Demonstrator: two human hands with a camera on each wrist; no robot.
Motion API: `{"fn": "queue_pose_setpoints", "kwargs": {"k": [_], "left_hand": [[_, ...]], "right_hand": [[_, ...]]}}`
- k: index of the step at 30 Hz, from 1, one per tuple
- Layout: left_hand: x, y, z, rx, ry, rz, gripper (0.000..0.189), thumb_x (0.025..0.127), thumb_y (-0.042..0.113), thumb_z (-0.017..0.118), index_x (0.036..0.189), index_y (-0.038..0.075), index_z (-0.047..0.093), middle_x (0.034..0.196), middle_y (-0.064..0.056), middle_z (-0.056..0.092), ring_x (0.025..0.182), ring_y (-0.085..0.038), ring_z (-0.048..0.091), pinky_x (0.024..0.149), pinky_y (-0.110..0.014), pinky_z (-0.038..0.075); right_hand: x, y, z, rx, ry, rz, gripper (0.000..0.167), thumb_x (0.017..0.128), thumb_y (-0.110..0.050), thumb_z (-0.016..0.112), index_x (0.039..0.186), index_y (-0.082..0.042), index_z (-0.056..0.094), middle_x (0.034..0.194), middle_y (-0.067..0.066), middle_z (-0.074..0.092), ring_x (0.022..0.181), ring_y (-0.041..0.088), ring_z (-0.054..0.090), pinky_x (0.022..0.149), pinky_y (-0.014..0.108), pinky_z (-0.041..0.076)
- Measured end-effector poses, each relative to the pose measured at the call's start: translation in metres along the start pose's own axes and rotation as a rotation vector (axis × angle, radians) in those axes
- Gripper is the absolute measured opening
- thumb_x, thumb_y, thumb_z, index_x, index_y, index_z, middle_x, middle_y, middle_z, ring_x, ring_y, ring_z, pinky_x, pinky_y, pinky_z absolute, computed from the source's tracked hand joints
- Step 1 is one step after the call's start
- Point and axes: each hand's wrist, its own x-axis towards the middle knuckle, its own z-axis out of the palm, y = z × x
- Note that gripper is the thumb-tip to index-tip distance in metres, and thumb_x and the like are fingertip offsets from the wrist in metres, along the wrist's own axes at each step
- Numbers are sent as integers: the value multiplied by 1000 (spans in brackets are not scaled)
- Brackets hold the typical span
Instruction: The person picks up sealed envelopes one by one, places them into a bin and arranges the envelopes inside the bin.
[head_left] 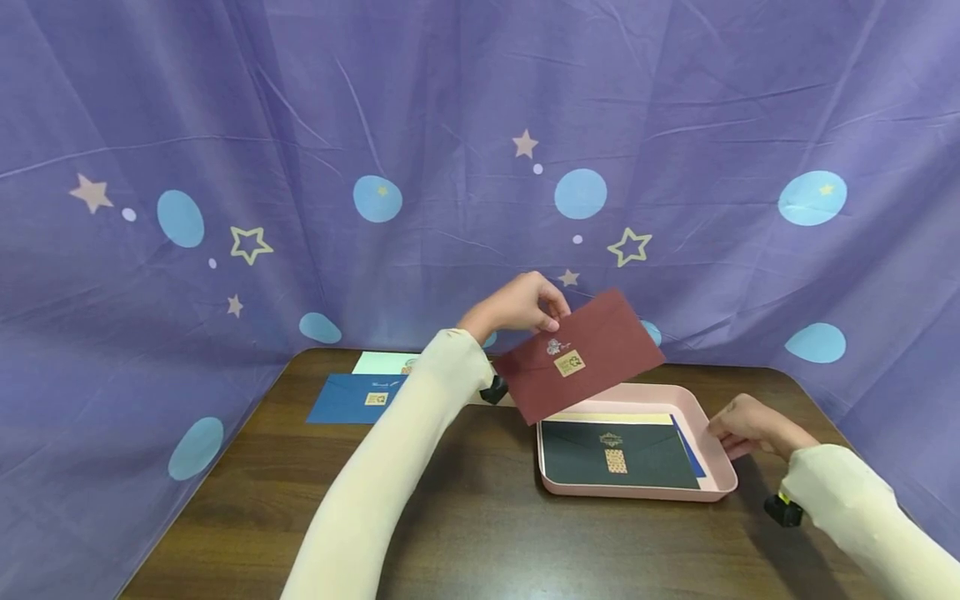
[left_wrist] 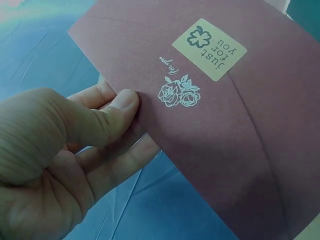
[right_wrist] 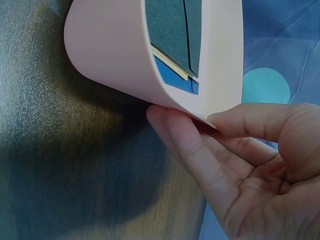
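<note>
My left hand (head_left: 525, 302) pinches a dark red envelope (head_left: 600, 333) by its upper edge, thumb on the front. The envelope is tilted above the back left of a pink tray (head_left: 637, 493); in the left wrist view a "just for you" sticker (left_wrist: 210, 49) and a white rose print show on it. Inside the tray lies a dark green envelope (head_left: 577, 454) on top of cream and blue ones (head_left: 690, 450). At the tray's right end, my right hand (head_left: 757, 427) grips the rim between thumb and fingers, as the right wrist view shows.
On the table's back left lie a blue envelope (head_left: 341, 400) and a pale green one (head_left: 378, 362), both partly behind the left sleeve. The brown wooden table (head_left: 480, 517) backs onto a purple curtain (head_left: 465, 125). Black wrist cameras hang below both cuffs.
</note>
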Motion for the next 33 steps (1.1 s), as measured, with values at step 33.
{"fn": "queue_pose_setpoints", "kwargs": {"k": [33], "left_hand": [[27,33,50,130,-140,140,15,88,-4,74,100,3,78,95,-12,77,78,-13,69,68,-18,54]], "right_hand": [[3,3,-2,-9,-8,-18,30,91,-1,55,104,24,62,77,8,70,70,18,68,65,37,62]]}}
